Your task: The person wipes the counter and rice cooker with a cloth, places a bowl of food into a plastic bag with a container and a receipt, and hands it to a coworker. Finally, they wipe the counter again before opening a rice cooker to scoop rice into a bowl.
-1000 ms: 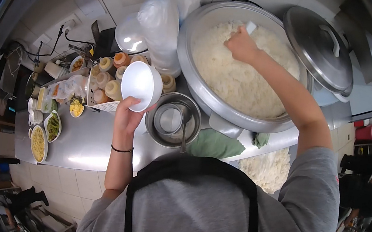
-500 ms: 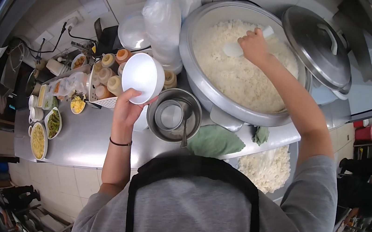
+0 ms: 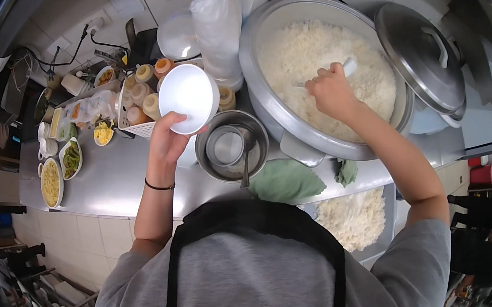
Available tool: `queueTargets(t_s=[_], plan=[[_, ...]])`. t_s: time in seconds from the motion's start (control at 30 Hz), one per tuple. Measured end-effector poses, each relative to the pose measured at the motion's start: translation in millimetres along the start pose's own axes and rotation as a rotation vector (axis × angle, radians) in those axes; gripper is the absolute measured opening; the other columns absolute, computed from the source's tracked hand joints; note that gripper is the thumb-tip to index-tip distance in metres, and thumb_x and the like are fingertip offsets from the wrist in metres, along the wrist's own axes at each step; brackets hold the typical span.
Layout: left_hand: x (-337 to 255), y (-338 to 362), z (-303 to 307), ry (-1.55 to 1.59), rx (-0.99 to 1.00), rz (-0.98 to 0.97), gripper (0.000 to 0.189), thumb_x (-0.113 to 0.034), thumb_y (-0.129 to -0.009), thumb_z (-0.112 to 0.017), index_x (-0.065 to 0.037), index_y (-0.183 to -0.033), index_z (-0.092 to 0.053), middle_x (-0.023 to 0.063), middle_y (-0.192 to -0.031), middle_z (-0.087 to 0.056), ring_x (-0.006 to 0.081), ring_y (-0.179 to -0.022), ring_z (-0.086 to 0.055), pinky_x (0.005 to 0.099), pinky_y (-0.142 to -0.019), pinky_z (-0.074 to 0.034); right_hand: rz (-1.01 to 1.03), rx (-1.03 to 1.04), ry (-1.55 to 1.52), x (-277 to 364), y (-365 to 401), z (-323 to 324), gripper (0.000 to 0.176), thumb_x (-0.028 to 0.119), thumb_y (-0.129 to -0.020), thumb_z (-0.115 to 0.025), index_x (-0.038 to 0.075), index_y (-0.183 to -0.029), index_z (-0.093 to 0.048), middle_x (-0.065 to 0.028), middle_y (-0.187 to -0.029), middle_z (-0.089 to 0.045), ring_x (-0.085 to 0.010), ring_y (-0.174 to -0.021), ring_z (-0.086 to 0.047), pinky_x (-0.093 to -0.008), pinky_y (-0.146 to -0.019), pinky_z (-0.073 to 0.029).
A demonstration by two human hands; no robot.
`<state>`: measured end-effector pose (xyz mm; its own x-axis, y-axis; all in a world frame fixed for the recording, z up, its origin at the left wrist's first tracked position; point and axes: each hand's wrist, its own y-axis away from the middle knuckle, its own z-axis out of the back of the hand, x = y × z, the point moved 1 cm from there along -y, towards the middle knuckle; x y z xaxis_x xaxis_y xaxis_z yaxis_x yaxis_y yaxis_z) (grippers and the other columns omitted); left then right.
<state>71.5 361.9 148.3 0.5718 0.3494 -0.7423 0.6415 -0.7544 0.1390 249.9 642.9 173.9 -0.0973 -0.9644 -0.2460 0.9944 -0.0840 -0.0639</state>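
My left hand holds a white bowl tilted, its inside showing and nothing in it. Over the large metal pot, my right hand is closed on a white rice paddle, whose blade is mostly hidden by the hand and rice. White rice fills much of the pot. Below the bowl stands a steel pot with a smaller metal container and a ladle in it.
A metal lid leans at the big pot's right. Sauce bottles stand in a white basket left of the bowl. A green cloth and a tray of rice are near my body. A person is at far right.
My right hand has moved slightly down in the view, and the paddle has turned so its blade no longer shows flat. The bowl in my left hand has shifted slightly left and up.
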Motion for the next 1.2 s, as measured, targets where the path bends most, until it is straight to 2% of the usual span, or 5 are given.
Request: queueTargets(t_s=[0.33,0.53,0.8,0.97,1.2], plan=[[-13.9,-8.6,-33.8,0.134,0.278,0.036,0.059,-0.012,-0.075,-0.049,0.004,-0.127,-0.026,0.0234,-0.121,-0.040,0.0473,-0.107,-0.043,0.0490,-0.071,-0.054,-0.132,0.104,-0.418,-19.6,59.7,3.9,0.005,0.011,-0.074,-0.056,0.011,-0.074,-0.061,-0.0070,-0.062,-0.054,-0.0201,-0.071,-0.051,-0.0349,-0.079,-0.025],[-19.7,-28.2,-68.5,0.361,0.510,0.062,0.072,-0.053,-0.084,-0.039,-0.005,-0.133,-0.019,0.0250,-0.133,-0.024,0.0553,-0.116,-0.026,0.0586,-0.080,-0.045,-0.195,0.138,-0.634,-36.3,69.8,-8.9,0.006,0.010,-0.074,-0.053,0.009,-0.073,-0.058,-0.0096,-0.063,-0.055,-0.0221,-0.066,-0.052,-0.0346,-0.080,-0.026],[13.8,-66.6,-130.3,-0.061,0.335,-0.029,0.055,-0.046,-0.088,-0.038,-0.012,-0.131,-0.029,0.0113,-0.131,-0.036,0.0274,-0.117,-0.039,0.0525,-0.090,-0.037,-0.428,0.218,-0.909,-77.6,63.5,11.4,0.009,0.008,-0.070,-0.046,0.003,-0.064,-0.051,-0.0056,-0.055,-0.054,-0.0152,-0.056,-0.056,-0.0278,-0.065,-0.041],[69.3,-80.4,-181.3,-0.201,0.352,0.122,0.052,-0.047,-0.087,-0.040,-0.014,-0.127,-0.033,0.0093,-0.126,-0.039,0.0271,-0.111,-0.043,0.0511,-0.089,-0.036,-0.470,0.034,-0.624,-89.8,27.0,74.0,0.007,0.007,-0.069,-0.047,0.004,-0.065,-0.052,-0.0065,-0.062,-0.057,-0.0194,-0.060,-0.057,-0.0323,-0.068,-0.039],[92.3,-110.5,-184.6,0.474,0.322,0.324,0.053,-0.050,-0.084,-0.037,-0.014,-0.123,-0.036,0.0084,-0.125,-0.039,0.0317,-0.118,-0.034,0.0543,-0.096,-0.026,-0.228,-0.471,0.324,-72.6,-0.6,84.0,0.017,0.004,-0.065,-0.055,0.007,-0.082,-0.060,-0.0045,-0.069,-0.060,-0.0223,-0.079,-0.055,-0.0377,-0.079,-0.033]])
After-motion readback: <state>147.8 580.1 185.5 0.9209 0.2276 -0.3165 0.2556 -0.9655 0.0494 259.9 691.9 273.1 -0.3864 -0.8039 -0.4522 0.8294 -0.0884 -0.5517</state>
